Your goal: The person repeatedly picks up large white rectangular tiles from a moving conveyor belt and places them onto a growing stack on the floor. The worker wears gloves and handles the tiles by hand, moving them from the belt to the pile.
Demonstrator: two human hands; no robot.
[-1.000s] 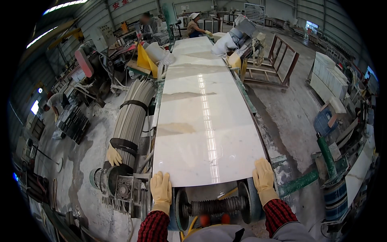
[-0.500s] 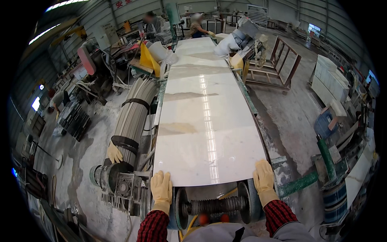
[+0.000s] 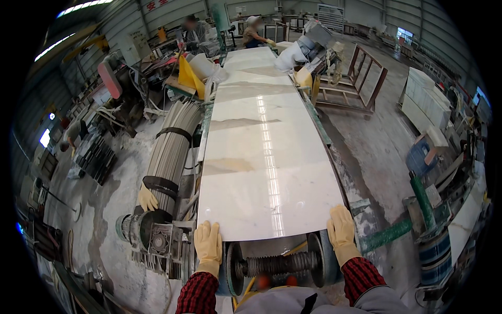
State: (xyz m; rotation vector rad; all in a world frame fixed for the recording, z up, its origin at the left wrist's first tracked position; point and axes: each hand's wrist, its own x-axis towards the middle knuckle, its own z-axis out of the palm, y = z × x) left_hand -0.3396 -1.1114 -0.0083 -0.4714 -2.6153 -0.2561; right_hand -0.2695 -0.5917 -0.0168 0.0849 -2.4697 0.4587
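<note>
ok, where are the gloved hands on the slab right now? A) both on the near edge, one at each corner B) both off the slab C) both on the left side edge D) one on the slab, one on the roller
A: the left hand and the right hand each rest on a near corner of the white slab, above the roller.

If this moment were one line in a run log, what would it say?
left hand: gloved, on near-left corner of stone slab | right hand: gloved, on near-right corner | slab: flat on conveyor line | roller: below near edge
</note>
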